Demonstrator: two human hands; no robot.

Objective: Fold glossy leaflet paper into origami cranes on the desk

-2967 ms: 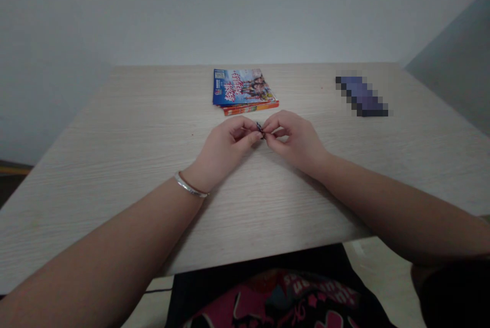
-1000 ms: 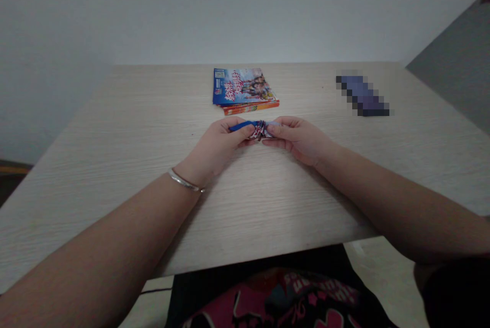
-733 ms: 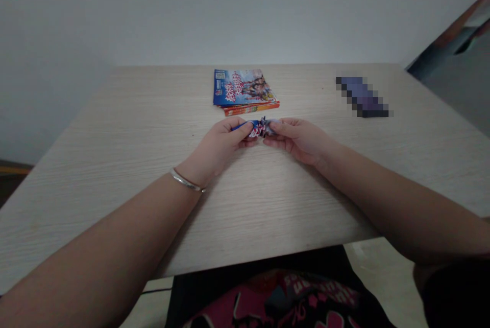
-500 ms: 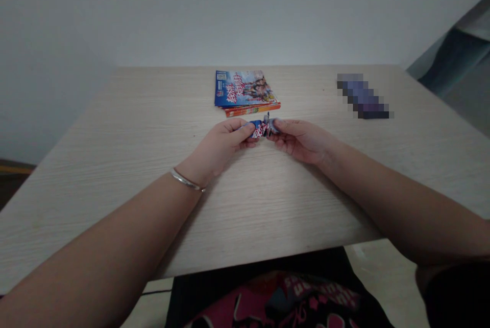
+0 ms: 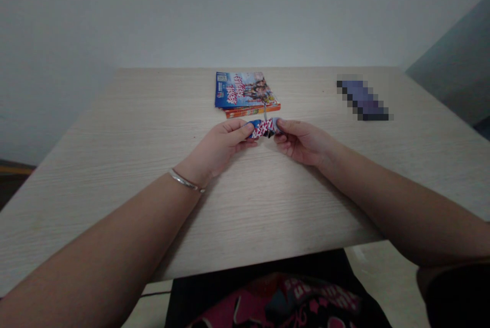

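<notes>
A small crumpled blue printed leaflet with pink-and-white lettering is stretched between my two hands above the table. Its left end is pinched by the thumb and fingers of my left hand. My right hand grips the right end the same way, with the fingers curled underneath. A thin pale strip sticks up from its middle, and a dark fold shows at its lower edge. Just beyond lies a small stack of printed leaflets, a blue one on top and orange edges below.
A dark, pixelated flat object lies toward the back right of the light wooden table. The table's far edge meets a pale wall. A silver bangle circles my left wrist.
The crumpled leaflet has turned and spread slightly between my hands, so more lettering shows. My right hand has shifted a touch to the right. Both grips hold.
</notes>
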